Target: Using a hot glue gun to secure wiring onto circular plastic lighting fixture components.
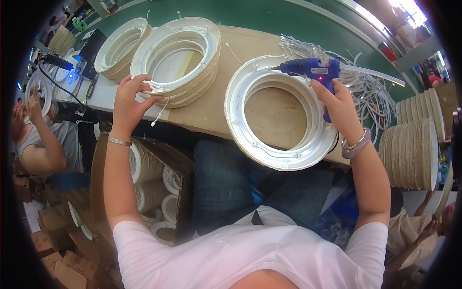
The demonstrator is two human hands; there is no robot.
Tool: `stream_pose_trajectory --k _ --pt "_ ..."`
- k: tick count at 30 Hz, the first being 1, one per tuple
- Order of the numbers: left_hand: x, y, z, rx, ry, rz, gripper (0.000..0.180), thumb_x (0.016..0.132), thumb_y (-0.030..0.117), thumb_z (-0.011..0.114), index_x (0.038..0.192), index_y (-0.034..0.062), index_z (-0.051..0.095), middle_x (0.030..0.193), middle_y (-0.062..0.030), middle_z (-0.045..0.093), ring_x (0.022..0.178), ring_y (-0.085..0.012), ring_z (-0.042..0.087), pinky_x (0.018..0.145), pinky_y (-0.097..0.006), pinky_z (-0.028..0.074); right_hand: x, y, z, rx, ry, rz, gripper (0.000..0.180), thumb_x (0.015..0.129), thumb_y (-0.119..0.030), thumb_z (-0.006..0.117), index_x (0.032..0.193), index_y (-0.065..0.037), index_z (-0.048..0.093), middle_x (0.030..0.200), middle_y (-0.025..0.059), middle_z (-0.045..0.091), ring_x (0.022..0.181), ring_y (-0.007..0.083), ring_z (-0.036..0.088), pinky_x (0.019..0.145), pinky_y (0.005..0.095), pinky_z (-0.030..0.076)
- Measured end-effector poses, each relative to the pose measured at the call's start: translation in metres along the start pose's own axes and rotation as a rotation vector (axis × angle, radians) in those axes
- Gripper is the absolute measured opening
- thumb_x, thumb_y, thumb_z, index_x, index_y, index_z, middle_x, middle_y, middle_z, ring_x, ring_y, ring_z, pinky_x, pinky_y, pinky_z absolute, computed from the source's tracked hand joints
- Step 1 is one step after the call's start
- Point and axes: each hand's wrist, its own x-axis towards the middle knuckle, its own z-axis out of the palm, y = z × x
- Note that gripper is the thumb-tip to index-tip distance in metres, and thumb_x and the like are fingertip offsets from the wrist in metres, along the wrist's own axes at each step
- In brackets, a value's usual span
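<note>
My right hand (pixel 342 103) is wrapped round a blue hot glue gun (pixel 308 66). A clear glue stick (pixel 373 74) juts from its back end, and a small red light glows on its body. The gun's nozzle points left, above the far rim of a white ring-shaped lamp frame (pixel 236 126) with a thin wire along its inside. My left hand (pixel 129 101) pinches the near left rim of the top ring on a stack of white ring frames (pixel 211 65). A thin wire with a small white connector (pixel 153 124) dangles beside my left thumb.
Another ring stack (pixel 109 74) stands further left on the table. A bundle of thin wires (pixel 373 101) lies behind my right hand. More stacked rings (pixel 409 154) are at the right. An open carton (pixel 185 202) of rings is below left. Other people sit at both sides.
</note>
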Motion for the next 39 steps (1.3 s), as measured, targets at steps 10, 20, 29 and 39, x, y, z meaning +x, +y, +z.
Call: stream_pose_trajectory --k 10,20,29,39 --pt "-0.002 0.000 0.000 -0.030 -0.021 -0.011 0.038 0.061 0.020 0.071 0.092 0.0070 0.053 0.067 -0.0020 0.059 0.073 -0.0191 0.055 0.091 -0.037 0.031 -0.002 0.002 -0.003 -0.061 -0.036 -0.003 0.028 0.077 -0.029 0.058 0.085 -0.002 0.057 0.068 -0.0034 0.053 0.055 0.0020 0.044 0.046 0.0152 0.034" --pt "-0.003 -0.003 0.001 -0.030 -0.012 -0.021 0.038 0.061 0.021 0.071 0.093 0.0089 0.054 0.067 -0.0017 0.059 0.073 -0.0181 0.056 0.091 -0.039 0.031 -0.018 -0.025 0.009 0.085 -0.257 0.014 0.026 0.078 -0.023 0.057 0.089 0.000 0.056 0.079 0.0046 0.058 0.069 0.0086 0.054 0.049 0.0195 0.043" --pt "-0.002 0.000 0.000 -0.028 0.002 -0.010 0.037 0.061 0.021 0.071 0.092 0.0087 0.054 0.067 -0.0012 0.059 0.071 -0.0178 0.055 0.091 -0.039 0.031 -0.017 -0.017 0.021 -0.011 -0.291 0.057 0.026 0.080 -0.023 0.055 0.092 0.000 0.057 0.070 0.0009 0.053 0.062 0.0055 0.049 0.050 0.0182 0.040" --pt "-0.002 0.000 0.000 -0.029 -0.005 -0.016 0.036 0.061 0.021 0.071 0.092 0.0087 0.055 0.067 -0.0013 0.059 0.071 -0.0183 0.055 0.091 -0.039 0.031 -0.018 -0.020 0.024 -0.041 -0.276 0.060 0.030 0.078 -0.027 0.058 0.086 0.001 0.057 0.070 0.0018 0.052 0.057 0.0057 0.047 0.048 0.0190 0.040"
